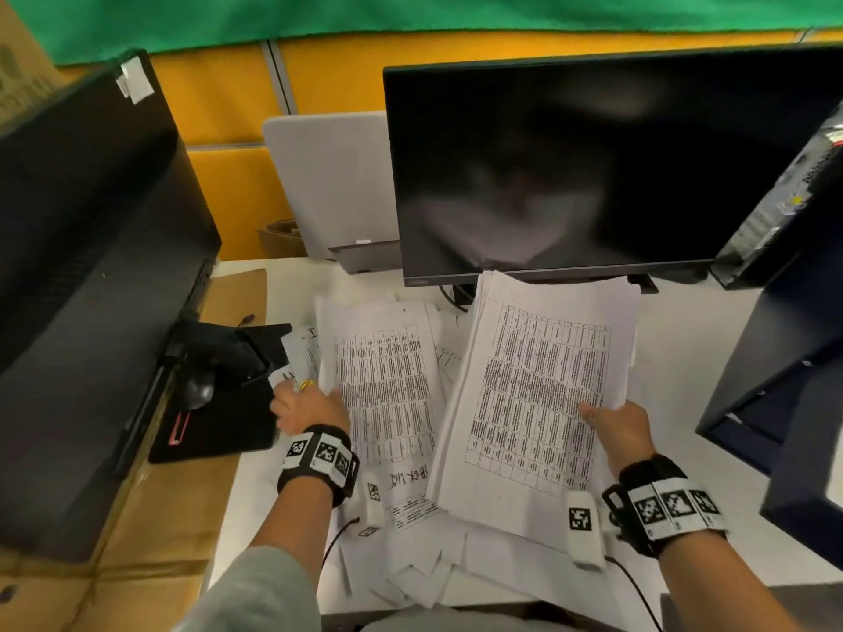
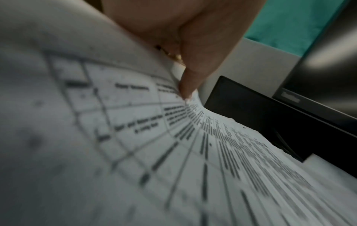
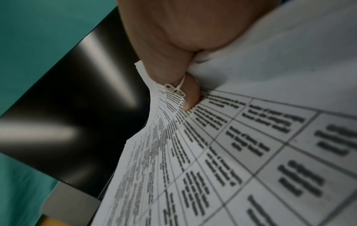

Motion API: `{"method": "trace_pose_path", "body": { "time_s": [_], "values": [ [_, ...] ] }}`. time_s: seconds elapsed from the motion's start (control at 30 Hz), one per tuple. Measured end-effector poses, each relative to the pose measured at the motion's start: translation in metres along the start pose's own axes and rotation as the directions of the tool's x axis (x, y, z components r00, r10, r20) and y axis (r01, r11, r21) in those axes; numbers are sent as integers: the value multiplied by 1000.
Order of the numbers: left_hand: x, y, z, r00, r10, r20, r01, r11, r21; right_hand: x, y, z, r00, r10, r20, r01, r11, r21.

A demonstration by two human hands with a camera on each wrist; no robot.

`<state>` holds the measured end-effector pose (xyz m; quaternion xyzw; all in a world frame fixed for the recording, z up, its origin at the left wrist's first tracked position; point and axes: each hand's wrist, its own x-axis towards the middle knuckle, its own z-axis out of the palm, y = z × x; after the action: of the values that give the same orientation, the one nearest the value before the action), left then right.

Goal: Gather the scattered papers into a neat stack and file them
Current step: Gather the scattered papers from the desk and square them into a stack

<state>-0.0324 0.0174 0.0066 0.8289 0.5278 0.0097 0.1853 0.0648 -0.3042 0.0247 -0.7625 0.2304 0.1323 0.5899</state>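
Note:
Two bundles of printed table sheets lie tilted over the white desk [image 1: 675, 339]. My right hand [image 1: 613, 424] pinches the right edge of the thicker stack [image 1: 533, 394], thumb on top, as the right wrist view shows: thumb [image 3: 190, 97] pressed on the stack [image 3: 241, 160]. My left hand [image 1: 303, 405] grips the left edge of the smaller bundle [image 1: 383, 380]; in the left wrist view a finger [image 2: 190, 82] curls over its printed sheet [image 2: 173, 152]. More loose papers [image 1: 410, 499] lie under both bundles and at the desk's front edge.
A dark monitor [image 1: 570, 166] stands right behind the papers. A black mouse pad [image 1: 214, 426] with a mouse [image 1: 198, 390] lies left. A black computer case [image 1: 82, 248] stands at far left on cardboard [image 1: 150, 517]; another dark case [image 1: 784, 358] at right. A white panel [image 1: 328, 180] leans behind.

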Motion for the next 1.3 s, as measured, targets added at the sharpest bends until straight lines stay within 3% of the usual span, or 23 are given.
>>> {"method": "trace_pose_path", "body": {
  "time_s": [0.07, 0.13, 0.23, 0.33, 0.37, 0.4, 0.47, 0.53, 0.63, 0.7, 0.8, 0.9, 1.07, 1.3],
  "values": [
    [4, 0, 4, 980, 198, -19, -199, 978, -65, 1, 0, -1, 1000, 19, 3, -19, 1000, 22],
    [9, 3, 6, 927, 343, 155, -315, 932, -178, 1, -1, -3, 1000, 27, 5, -28, 999, 37],
    [15, 7, 4, 764, 494, 414, -504, 858, -93, -2, -2, -6, 999, 37, 4, -37, 998, 50],
    [13, 9, 4, 550, 586, 595, -734, 679, 11, -3, -2, -9, 998, 60, 19, -61, 996, 70],
    [9, 9, 5, 507, 581, 637, -770, 637, 32, -3, -2, -10, 997, 68, 26, -69, 995, 71],
    [6, 9, 6, 500, 572, 650, -771, 635, 34, -3, -2, -12, 997, 76, 31, -78, 994, 72],
    [-1, 8, 7, 565, 582, 584, -694, 718, -44, -2, -2, -14, 995, 85, 43, -89, 993, 82],
    [-6, 3, 4, 714, 543, 441, -529, 832, -166, -2, -2, -16, 995, 92, 42, -95, 992, 82],
    [-5, -5, -3, 901, 291, 323, -209, 941, -266, -3, -3, -17, 995, 92, 39, -95, 991, 92],
    [0, -9, -6, 961, 73, 267, -8, 972, -237, -3, -4, -15, 994, 95, 48, -99, 990, 98],
    [8, -6, -3, 959, -119, 255, 152, 982, -112, -3, -3, -11, 993, 93, 72, -101, 988, 114],
    [17, -2, 2, 967, -117, 227, 148, 981, -123, -2, -1, -5, 991, 88, 101, -100, 988, 117],
    [20, 16, -5, 988, 0, 156, 42, 964, -263, 7, 8, -8, 995, 91, 52, -96, 989, 110],
    [47, 17, -56, 964, 253, 80, -244, 964, -102, 17, 13, -22, 987, 161, -20, -158, 983, 92]
  ]
}}
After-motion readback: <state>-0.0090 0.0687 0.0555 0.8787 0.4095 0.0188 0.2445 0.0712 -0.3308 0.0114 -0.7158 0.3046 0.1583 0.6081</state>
